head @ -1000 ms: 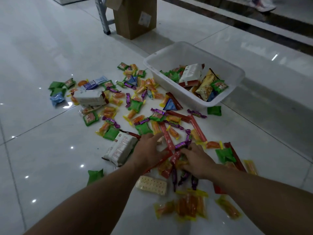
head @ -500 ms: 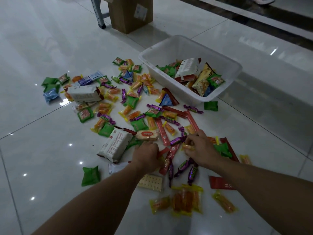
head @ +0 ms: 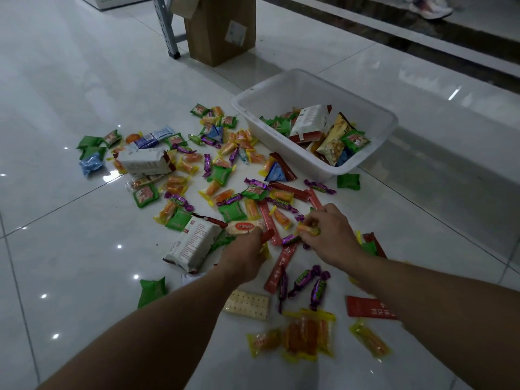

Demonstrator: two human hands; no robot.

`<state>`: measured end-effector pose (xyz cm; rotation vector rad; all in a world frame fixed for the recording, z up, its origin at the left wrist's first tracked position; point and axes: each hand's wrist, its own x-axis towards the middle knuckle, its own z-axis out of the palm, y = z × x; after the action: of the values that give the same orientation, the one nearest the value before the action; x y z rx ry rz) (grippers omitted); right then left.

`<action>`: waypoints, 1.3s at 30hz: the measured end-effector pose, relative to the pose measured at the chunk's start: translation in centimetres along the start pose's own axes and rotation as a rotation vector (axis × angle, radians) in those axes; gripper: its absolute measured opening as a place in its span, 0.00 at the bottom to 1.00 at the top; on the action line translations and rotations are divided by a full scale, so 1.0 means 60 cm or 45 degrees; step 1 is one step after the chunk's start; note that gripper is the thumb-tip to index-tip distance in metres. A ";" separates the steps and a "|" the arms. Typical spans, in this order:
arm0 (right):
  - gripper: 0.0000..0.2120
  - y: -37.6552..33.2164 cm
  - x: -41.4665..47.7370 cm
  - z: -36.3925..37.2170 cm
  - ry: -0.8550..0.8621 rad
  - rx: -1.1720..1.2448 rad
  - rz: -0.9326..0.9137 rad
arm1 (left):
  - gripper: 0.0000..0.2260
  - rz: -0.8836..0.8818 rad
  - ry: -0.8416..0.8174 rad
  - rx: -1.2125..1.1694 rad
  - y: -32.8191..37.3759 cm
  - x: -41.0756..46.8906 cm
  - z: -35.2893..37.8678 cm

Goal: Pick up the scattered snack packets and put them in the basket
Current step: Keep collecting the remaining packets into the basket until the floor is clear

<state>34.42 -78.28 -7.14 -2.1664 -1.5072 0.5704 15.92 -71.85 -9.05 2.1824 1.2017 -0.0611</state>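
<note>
Many snack packets lie scattered on the white tiled floor: green, orange, purple and red ones. A white plastic basket (head: 374, 119) at the upper right holds several packets. My left hand (head: 244, 256) grips a bunch of packets, with a red stick packet and a yellow one showing at its fingers, beside a white biscuit packet (head: 194, 243). My right hand (head: 329, 235) is curled round a few small packets, an orange-yellow candy (head: 308, 229) showing at its fingertips. Purple candies (head: 306, 282) and a pale cracker packet (head: 247, 304) lie between my forearms.
A cardboard box (head: 222, 26) and a metal frame leg (head: 166, 26) stand at the back. A dark step runs along the upper right, with someone's shoe (head: 427, 5) on it. A second white packet (head: 145, 161) lies at the left of the heap.
Both hands have closed on packets from the near pile and moved forward, towards the basket. The round orange rice-cracker packet beside my left hand has come into view.
</note>
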 end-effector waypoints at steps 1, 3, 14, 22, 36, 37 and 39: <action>0.09 -0.004 0.004 -0.005 0.020 0.010 0.009 | 0.15 0.006 0.019 -0.050 0.003 0.003 -0.008; 0.09 -0.014 0.014 -0.017 0.077 0.038 0.036 | 0.13 0.017 0.062 -0.128 0.011 0.011 -0.025; 0.08 -0.054 0.071 -0.105 0.415 0.231 0.087 | 0.09 -0.030 0.253 -0.586 0.090 0.073 -0.117; 0.06 -0.035 0.138 -0.163 0.551 0.243 0.130 | 0.08 -0.071 0.418 -0.812 0.172 0.134 -0.164; 0.07 0.075 0.269 -0.231 0.674 0.437 0.348 | 0.16 -0.195 0.435 -0.943 0.290 0.322 -0.130; 0.07 0.083 0.278 -0.235 0.680 0.445 0.353 | 0.16 -0.198 0.446 -0.957 0.296 0.337 -0.128; 0.06 0.097 0.297 -0.241 0.699 0.472 0.371 | 0.15 -0.209 0.464 -0.997 0.305 0.365 -0.128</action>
<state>52.68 -65.02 -0.11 -2.0288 -0.7413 0.2766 40.86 -58.24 -0.87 1.4325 1.3054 0.6550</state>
